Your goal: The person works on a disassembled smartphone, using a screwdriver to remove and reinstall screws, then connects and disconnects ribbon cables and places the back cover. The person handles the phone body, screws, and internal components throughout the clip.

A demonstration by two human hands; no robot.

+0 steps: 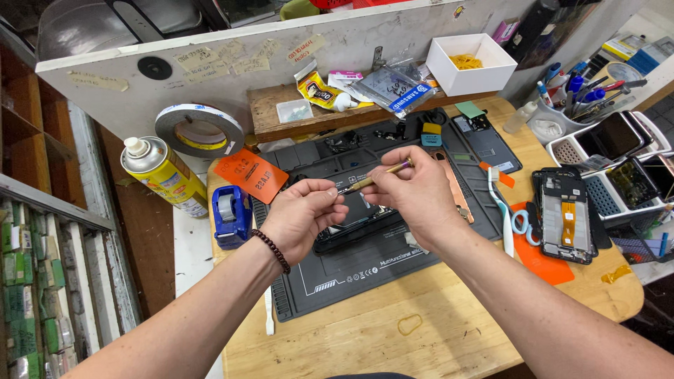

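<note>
My right hand [414, 193] grips a thin gold-handled tool [379, 175] like a pen, its tip pointing left toward my left fingertips. My left hand [302, 214], with a dark bead bracelet on the wrist, has its fingers pinched together at the tool's tip; whatever they hold is too small to see. Both hands hover over an opened black phone [351, 228] lying on a dark grey work mat [365, 270]. A copper-coloured strip [460, 200] lies on the mat just right of my right hand.
A second opened phone [562, 214], scissors [519, 221] and a toothbrush [502, 210] lie to the right. A blue tape dispenser [230, 214], an orange card [250, 174], a yellow spray can [165, 175] and a tape roll [200, 130] stand left. A white box [472, 63] and a pen cup [562, 119] sit at the back.
</note>
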